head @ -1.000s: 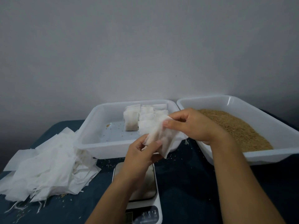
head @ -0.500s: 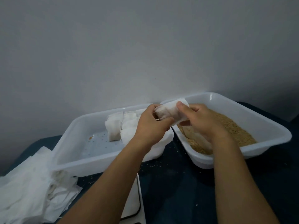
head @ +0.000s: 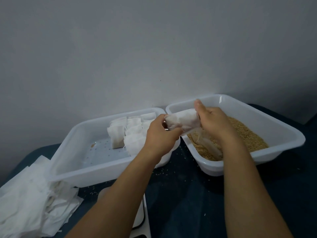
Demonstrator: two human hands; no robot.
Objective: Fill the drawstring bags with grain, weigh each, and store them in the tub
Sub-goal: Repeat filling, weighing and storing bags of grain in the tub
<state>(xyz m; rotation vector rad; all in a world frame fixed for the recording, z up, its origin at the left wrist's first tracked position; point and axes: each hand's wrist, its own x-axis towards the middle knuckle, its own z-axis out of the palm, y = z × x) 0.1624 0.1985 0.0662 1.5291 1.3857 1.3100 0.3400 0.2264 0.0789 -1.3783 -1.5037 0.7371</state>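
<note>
1. Bag [head: 182,121], white, held between both hands above the near-left corner of the grain tub [head: 291,133].
2. Left hand [head: 160,134] pinches its left end; right hand [head: 212,120] grips its right end, fingers curled.
3. Grain [head: 248,136] fills that tub.
4. Filled bags [head: 127,133] stand in the storage tub [head: 72,145], left.
5. Empty bags [head: 27,201] piled far left; scale [head: 139,219] under left forearm.

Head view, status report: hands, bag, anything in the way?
Both hands, left and right, grip one bag. Bag held over grain tray. Nothing in the way.
</note>
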